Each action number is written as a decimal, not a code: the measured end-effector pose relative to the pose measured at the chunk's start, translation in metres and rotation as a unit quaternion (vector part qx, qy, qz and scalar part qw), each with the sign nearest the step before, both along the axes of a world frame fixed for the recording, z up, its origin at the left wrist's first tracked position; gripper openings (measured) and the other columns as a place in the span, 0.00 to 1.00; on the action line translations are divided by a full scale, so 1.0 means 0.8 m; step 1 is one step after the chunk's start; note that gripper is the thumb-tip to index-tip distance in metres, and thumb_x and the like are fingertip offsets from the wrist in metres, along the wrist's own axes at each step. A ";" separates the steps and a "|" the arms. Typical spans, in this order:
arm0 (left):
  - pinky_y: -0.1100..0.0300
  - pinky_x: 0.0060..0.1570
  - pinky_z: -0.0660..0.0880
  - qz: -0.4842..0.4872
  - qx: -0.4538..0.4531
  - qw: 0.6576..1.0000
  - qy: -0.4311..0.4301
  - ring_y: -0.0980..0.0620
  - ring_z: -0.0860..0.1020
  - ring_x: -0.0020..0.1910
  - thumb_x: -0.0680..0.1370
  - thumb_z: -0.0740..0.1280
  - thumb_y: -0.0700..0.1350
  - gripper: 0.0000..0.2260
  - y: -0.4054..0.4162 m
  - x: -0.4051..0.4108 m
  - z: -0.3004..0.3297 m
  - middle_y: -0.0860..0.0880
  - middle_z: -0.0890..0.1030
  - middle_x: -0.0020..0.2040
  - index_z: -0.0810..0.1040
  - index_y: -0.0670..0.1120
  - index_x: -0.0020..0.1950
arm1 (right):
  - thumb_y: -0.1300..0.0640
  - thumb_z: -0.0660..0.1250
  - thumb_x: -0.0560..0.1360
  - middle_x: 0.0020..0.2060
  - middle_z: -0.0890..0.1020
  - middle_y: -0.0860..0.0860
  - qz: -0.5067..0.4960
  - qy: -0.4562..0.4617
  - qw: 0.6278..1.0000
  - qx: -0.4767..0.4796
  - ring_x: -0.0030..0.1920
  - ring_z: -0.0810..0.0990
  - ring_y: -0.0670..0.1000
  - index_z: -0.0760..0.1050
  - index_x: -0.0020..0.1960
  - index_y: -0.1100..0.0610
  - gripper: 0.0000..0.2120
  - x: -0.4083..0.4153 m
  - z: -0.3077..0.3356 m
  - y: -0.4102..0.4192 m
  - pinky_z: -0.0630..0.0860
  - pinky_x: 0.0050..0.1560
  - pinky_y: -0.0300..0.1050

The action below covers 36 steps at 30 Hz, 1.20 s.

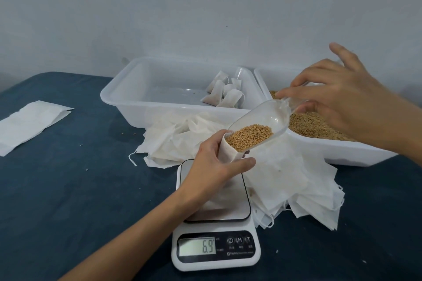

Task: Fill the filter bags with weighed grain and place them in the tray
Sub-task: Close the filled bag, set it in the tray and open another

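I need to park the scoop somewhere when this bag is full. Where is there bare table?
Bare blue table lies left of the scale, below the flat white sheets. The tray floor is bare left of the filled bags. Crowded: the heap of empty bags between scale and grain bin.

White filter bag (226, 151) held open over scale; five filled bags (225, 93) in tray (127, 107).

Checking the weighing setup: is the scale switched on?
On. The scale's display is lit and reads 6.9.
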<state>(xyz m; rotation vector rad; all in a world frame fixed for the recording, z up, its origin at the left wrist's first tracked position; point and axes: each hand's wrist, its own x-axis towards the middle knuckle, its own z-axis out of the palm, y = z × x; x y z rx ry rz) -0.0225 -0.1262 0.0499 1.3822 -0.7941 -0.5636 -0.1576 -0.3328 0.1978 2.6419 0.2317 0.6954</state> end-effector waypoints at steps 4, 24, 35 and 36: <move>0.45 0.63 0.79 0.000 0.001 1.000 0.001 0.50 0.84 0.56 0.70 0.79 0.45 0.19 0.000 0.000 0.000 0.51 0.87 0.51 0.81 0.49 0.59 | 0.63 0.74 0.71 0.47 0.83 0.56 0.003 -0.003 1.000 -0.003 0.50 0.82 0.63 0.84 0.60 0.56 0.17 0.000 0.001 0.002 0.58 0.71 0.75; 0.58 0.56 0.79 -0.005 -0.014 1.000 0.025 0.51 0.85 0.54 0.68 0.79 0.43 0.20 0.002 -0.004 0.007 0.50 0.87 0.53 0.81 0.48 0.59 | 0.62 0.71 0.73 0.47 0.83 0.57 0.000 0.000 1.000 -0.008 0.50 0.82 0.64 0.84 0.60 0.57 0.16 -0.001 0.001 0.005 0.58 0.71 0.76; 0.54 0.54 0.79 0.002 -0.015 0.999 0.044 0.52 0.85 0.50 0.67 0.79 0.42 0.20 0.002 -0.007 0.012 0.49 0.86 0.52 0.81 0.46 0.58 | 0.52 0.60 0.77 0.48 0.82 0.56 -0.017 0.013 1.000 -0.014 0.51 0.81 0.63 0.83 0.61 0.55 0.19 -0.001 0.000 0.000 0.56 0.73 0.74; 0.53 0.54 0.79 0.003 -0.015 0.999 0.043 0.52 0.84 0.49 0.67 0.78 0.42 0.20 0.002 -0.007 0.013 0.50 0.86 0.51 0.81 0.46 0.58 | 0.52 0.60 0.78 0.49 0.82 0.56 -0.014 0.008 1.000 -0.015 0.51 0.81 0.63 0.83 0.61 0.55 0.18 -0.001 0.000 0.000 0.56 0.73 0.73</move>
